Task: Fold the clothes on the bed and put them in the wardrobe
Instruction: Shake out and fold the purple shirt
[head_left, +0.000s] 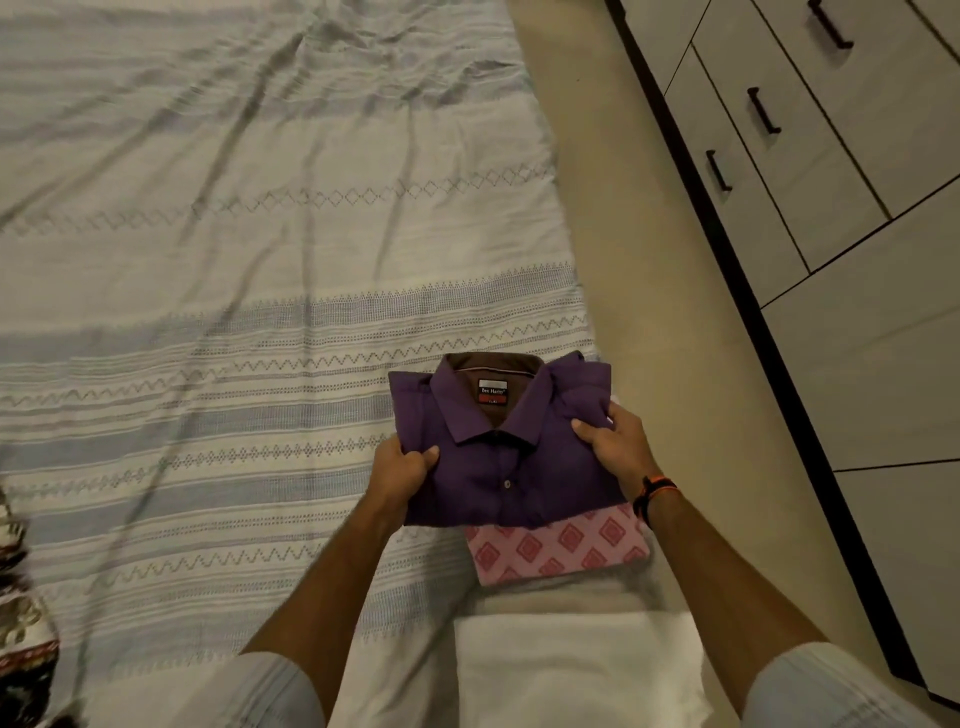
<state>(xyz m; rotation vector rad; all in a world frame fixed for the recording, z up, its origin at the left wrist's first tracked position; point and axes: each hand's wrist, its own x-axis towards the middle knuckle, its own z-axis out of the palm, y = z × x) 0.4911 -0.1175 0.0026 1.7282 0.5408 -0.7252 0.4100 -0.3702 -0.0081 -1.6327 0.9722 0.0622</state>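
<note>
head view, looking down along both forearms: folded purple shirt (498, 457) sits near the right edge of the bed (234, 260), collar pointing toward the far end, a white and red label showing inside the neck. left hand (402, 467) grips the shirt's left side, thumb curled over the top of the cloth and the other fingers tucked underneath, out of sight. right hand (618, 441) grips the shirt's right side the same way, thumb pressed on top near the collar, fingers wrapped around the edge. a dark and orange wristband (652, 491) circles the right wrist.

the shirt lies on top of a folded pink patterned garment (561, 551), which sticks out below its near edge and toward the right edge of the bed. nearer the person, just beside the pink one, lies a folded white cloth (571, 670) close to the bed's near right corner. whether the purple shirt rests fully on the pink garment or is lifted slightly cannot be told.

striped, wrinkled bedcover spreads over the rest of the bed. a dark patterned fabric (21, 623) shows at the bed's left edge, partly cut off. beyond the right edge of the bed is a strip of pale floor (649, 234), then the wardrobe (831, 182) with pale fronts and dark bar handles, all closed.
</note>
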